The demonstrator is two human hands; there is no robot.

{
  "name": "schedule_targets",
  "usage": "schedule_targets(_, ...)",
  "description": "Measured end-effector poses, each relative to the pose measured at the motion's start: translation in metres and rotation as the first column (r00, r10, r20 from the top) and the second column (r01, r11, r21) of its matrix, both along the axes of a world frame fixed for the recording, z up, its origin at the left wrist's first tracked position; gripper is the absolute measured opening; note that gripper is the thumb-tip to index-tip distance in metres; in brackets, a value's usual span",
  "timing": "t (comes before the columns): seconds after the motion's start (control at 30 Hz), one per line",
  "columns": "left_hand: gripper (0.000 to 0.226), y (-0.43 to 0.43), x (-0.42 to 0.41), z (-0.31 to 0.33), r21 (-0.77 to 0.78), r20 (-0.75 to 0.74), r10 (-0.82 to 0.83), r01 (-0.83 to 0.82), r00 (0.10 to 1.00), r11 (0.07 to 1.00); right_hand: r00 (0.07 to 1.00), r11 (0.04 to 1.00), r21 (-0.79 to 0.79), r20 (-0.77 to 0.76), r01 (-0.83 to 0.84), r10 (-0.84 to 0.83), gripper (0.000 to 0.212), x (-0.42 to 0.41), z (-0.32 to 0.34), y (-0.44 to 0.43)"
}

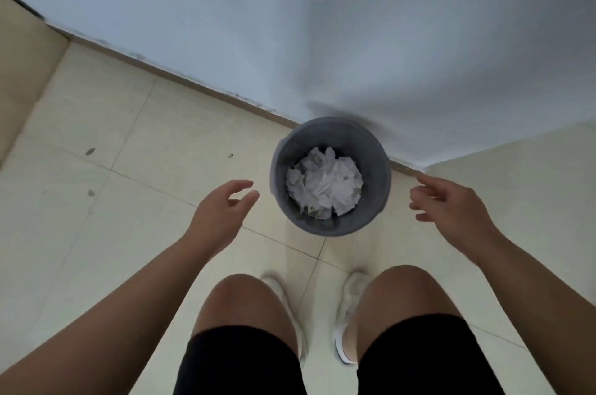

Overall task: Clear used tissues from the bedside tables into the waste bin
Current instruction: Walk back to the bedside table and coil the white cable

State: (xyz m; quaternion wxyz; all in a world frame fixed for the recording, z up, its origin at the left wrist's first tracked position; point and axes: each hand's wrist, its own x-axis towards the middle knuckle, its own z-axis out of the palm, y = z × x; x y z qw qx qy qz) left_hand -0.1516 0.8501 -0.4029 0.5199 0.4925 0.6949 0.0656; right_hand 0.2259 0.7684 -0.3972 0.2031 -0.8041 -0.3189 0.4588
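Note:
A round grey waste bin (374,168) stands on the tiled floor against the white wall. Crumpled white tissues (324,185) fill its bottom. My left hand (222,209) hovers just left of the bin's rim, fingers relaxed and slightly curved, holding nothing. My right hand (451,202) hangs a little to the right of the bin, fingers spread loosely, also empty. Neither hand touches the bin. No bedside table is in view.
Pale floor tiles (106,201) stretch to the left and in front of the bin. A cream panel (516,175) rises at the right and another at the far left. My knees and white shoes (350,314) are below the bin.

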Motion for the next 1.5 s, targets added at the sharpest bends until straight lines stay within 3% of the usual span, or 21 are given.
schedule_targets(0.1, 0.013, -0.024, -0.014, 0.102, -0.013, 0.067, 0.064, -0.063, 0.996, 0.998, 0.996, 0.996, -0.027, 0.007, -0.085, 0.086, 0.041, -0.01, 0.101, -0.009)
schedule_targets(0.27, 0.018, -0.071, -0.044, 0.287, -0.111, 0.09, 0.134, -0.123, 0.987, 0.986, 0.961, 0.957, -0.085, -0.023, -0.277, 0.276, 0.03, -0.043, 0.283, -0.01)
schedule_targets(0.37, 0.02, -0.093, -0.066, 0.371, -0.114, 0.078, 0.17, -0.16, 0.982, 0.98, 0.953, 0.948, -0.101, -0.027, -0.303, 0.302, 0.008, -0.064, 0.371, -0.006)
schedule_targets(0.43, 0.022, -0.103, -0.082, 0.412, -0.106, 0.092, 0.171, -0.161, 0.981, 0.981, 0.942, 0.936, -0.106, -0.017, -0.335, 0.335, 0.015, -0.078, 0.413, -0.001)
schedule_targets(0.53, 0.023, -0.11, -0.107, 0.45, -0.054, 0.091, 0.204, -0.2, 0.975, 0.978, 0.924, 0.92, -0.087, -0.011, -0.383, 0.383, 0.034, -0.102, 0.45, 0.007)
schedule_targets(0.67, 0.024, -0.122, -0.142, 0.466, 0.016, 0.081, 0.359, -0.361, 0.93, 0.932, 0.9, 0.898, -0.061, -0.013, -0.436, 0.436, 0.033, -0.133, 0.459, 0.02)
schedule_targets(0.8, 0.025, -0.158, -0.167, 0.467, 0.035, 0.062, 0.563, -0.566, 0.824, 0.824, 0.788, 0.781, -0.111, -0.058, -0.615, 0.613, 0.03, -0.164, 0.445, 0.043)
schedule_targets(0.97, 0.03, -0.23, -0.162, 0.463, 0.017, 0.077, 0.817, -0.82, 0.572, 0.572, 0.542, 0.522, -0.168, -0.108, -0.836, 0.834, 0.029, -0.217, 0.425, 0.091)
schedule_targets(1.17, 0.03, -0.36, -0.091, 0.462, 0.023, 0.067, 0.996, -0.998, 0.06, 0.059, 0.126, 0.105, -0.162, -0.13, -0.981, 0.984, 0.023, -0.301, 0.426, 0.09)
schedule_targets(1.27, 0.029, -0.427, -0.035, 0.464, 0.025, 0.069, 0.982, -0.983, -0.178, -0.18, -0.081, -0.099, -0.17, -0.111, -0.98, 0.991, 0.02, -0.345, 0.422, 0.062)
schedule_targets(1.4, 0.029, -0.511, 0.044, 0.469, 0.034, 0.067, 0.873, -0.873, -0.484, -0.486, -0.432, -0.441, -0.183, -0.091, -0.879, 0.897, 0.017, -0.396, 0.418, -0.014)
schedule_targets(1.5, 0.03, -0.559, 0.113, 0.461, 0.029, 0.061, 0.727, -0.727, -0.684, -0.686, -0.602, -0.609, -0.179, -0.098, -0.773, 0.792, 0.018, -0.424, 0.417, -0.085)
